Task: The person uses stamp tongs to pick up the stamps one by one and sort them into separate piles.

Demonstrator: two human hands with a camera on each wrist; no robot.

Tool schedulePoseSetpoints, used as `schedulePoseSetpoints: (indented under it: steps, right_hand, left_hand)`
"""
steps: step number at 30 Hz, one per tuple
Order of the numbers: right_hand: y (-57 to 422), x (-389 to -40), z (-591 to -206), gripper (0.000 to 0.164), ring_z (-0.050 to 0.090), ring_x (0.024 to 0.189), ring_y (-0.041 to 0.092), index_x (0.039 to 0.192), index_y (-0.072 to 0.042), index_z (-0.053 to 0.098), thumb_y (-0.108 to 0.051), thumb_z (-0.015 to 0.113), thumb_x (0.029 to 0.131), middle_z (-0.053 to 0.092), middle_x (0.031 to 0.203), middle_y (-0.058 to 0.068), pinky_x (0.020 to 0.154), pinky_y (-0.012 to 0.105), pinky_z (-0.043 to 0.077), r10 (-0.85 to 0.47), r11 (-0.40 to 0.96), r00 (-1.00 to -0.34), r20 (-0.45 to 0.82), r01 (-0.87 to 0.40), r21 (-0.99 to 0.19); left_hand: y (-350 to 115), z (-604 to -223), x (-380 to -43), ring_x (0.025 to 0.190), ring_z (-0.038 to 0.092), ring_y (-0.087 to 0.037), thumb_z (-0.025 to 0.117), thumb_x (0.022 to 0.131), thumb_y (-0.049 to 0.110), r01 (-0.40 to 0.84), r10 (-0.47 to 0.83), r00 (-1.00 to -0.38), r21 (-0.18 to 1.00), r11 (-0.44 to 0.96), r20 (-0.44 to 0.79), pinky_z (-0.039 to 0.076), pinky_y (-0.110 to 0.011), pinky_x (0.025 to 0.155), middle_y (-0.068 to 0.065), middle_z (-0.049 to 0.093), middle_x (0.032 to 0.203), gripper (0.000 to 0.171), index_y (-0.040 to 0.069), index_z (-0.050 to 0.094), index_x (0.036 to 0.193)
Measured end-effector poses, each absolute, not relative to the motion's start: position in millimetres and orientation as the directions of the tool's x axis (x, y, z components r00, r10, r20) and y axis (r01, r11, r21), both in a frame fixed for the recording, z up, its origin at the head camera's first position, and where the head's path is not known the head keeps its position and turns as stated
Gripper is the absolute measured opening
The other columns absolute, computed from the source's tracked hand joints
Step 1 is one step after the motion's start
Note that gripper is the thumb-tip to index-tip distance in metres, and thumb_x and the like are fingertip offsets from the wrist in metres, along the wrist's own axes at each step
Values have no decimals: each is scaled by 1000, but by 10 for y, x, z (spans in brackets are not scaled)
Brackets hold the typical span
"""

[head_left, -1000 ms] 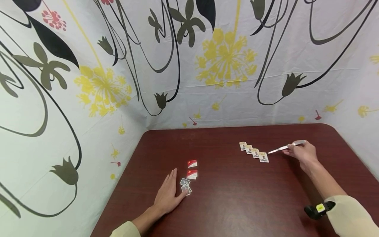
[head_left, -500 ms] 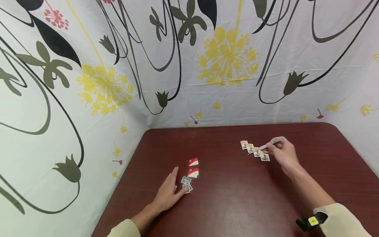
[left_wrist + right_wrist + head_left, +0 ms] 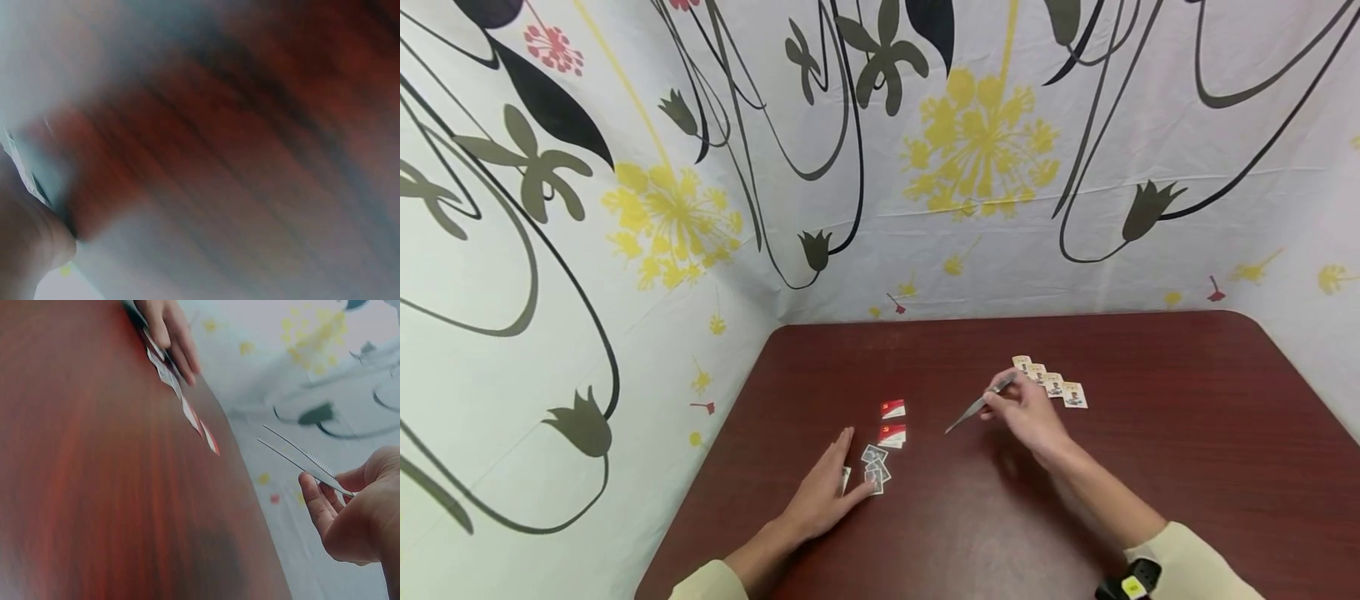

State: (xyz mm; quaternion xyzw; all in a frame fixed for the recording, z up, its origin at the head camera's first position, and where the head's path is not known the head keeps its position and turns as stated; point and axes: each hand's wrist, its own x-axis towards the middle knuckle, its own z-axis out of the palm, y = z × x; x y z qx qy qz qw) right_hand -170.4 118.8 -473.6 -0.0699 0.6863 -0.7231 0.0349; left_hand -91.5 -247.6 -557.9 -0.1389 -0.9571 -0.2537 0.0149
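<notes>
My right hand [image 3: 1033,417] pinches a pair of metal tweezers [image 3: 976,410] above the table, between the two groups of stamps. In the right wrist view the tweezers [image 3: 300,459] have their tips apart, with nothing between them. My left hand [image 3: 820,492] lies flat on the table with its fingers stretched out. Its thumb touches the lowest of the overlapping grey stamps [image 3: 876,467]. Another pale stamp [image 3: 846,477] pokes out beside the fingers, mostly hidden. Two groups of red and white stamps [image 3: 892,434] sit just beyond the grey ones.
A diagonal row of several cream stamps [image 3: 1074,395] lies at the back right, partly behind my right hand. The dark red-brown table [image 3: 970,533] meets a white cloth [image 3: 880,200] with printed flowers at its back and left sides. The left wrist view is mostly blurred.
My right hand has swept left with the tweezers, from right of the cream stamps, across them, to the open table between the groups. The left hand has stayed almost still.
</notes>
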Motion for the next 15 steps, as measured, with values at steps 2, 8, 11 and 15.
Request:
schedulePoseSetpoints:
  steps: [2,8,11,15]
  right_hand:
    - [1027,-1666,-4744,16,75,79,22,112,11,53,10,63,100,69,97,18,80,40,65,-168,-72,-985,41,-30,-997]
    - [548,-1588,-4846,13,74,80,25,110,10,55,12,62,99,68,98,22,78,41,66,-218,-116,-976,15,11,-993]
    - [333,-1575,-4909,12,75,82,28,109,11,56,13,62,98,68,97,23,78,44,66,-233,-141,-973,5,29,-990]
    - [100,-1571,-4981,14,76,85,35,109,12,55,13,63,98,71,99,24,81,51,65,-263,-165,-965,8,37,-986]
  left_hand:
    - [-2497,-5577,-904,158,29,-34,66,98,64,274,259,-961,487,829,99,32,-56,125,-13,27,174,102,7,21,170]
    - [-2569,-5566,-856,160,26,-29,68,97,62,276,268,-959,499,822,88,32,-55,124,-8,24,175,103,10,19,171]
    - [-2602,-5560,-830,160,24,-25,70,97,60,282,278,-957,507,814,87,30,-54,126,-8,23,176,104,9,18,171]
    - [-2641,-5571,-799,160,26,-29,71,98,56,310,292,-949,500,809,116,30,-55,125,-12,25,174,102,4,19,170]
